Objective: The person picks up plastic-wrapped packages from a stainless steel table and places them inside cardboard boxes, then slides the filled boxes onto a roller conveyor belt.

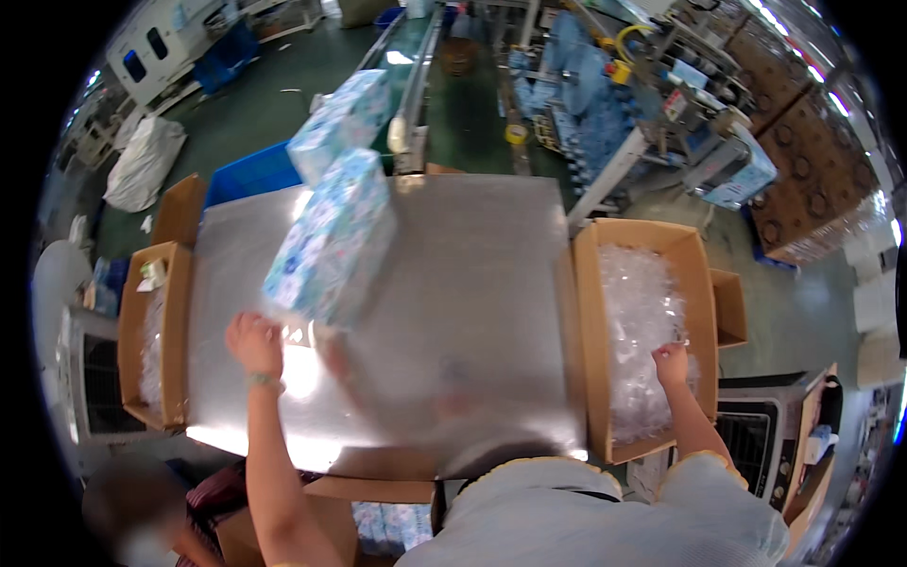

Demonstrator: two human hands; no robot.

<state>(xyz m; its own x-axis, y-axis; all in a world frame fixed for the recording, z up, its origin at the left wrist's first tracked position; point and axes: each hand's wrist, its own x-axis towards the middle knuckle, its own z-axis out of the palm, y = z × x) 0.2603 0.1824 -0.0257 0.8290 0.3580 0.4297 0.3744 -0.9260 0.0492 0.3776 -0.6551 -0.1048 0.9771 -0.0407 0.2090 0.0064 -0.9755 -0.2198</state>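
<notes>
Beside the near end of a long blue-and-white flower-printed pack (pixel 333 248), my left hand (pixel 255 344) hovers over the metal table (pixel 482 283) with its fingers curled; whether it grips anything is hidden. The pack is blurred and lies slantwise on the table. Behind it, a second pack of the same print (pixel 342 125) sits at the conveyor's end. Over on the right, my right hand (pixel 671 363) is closed above crumpled clear plastic (pixel 642 302) inside an open cardboard box (pixel 589 340). What its fingers pinch is too small to make out.
An open cardboard box (pixel 174 340) with clear plastic stands at the table's left edge. Past the far edge are a blue bin (pixel 248 174), conveyor rails (pixel 412 94) and machinery (pixel 704 104). More printed packs (pixel 392 524) lie below the near edge. Another person (pixel 142 510) is at lower left.
</notes>
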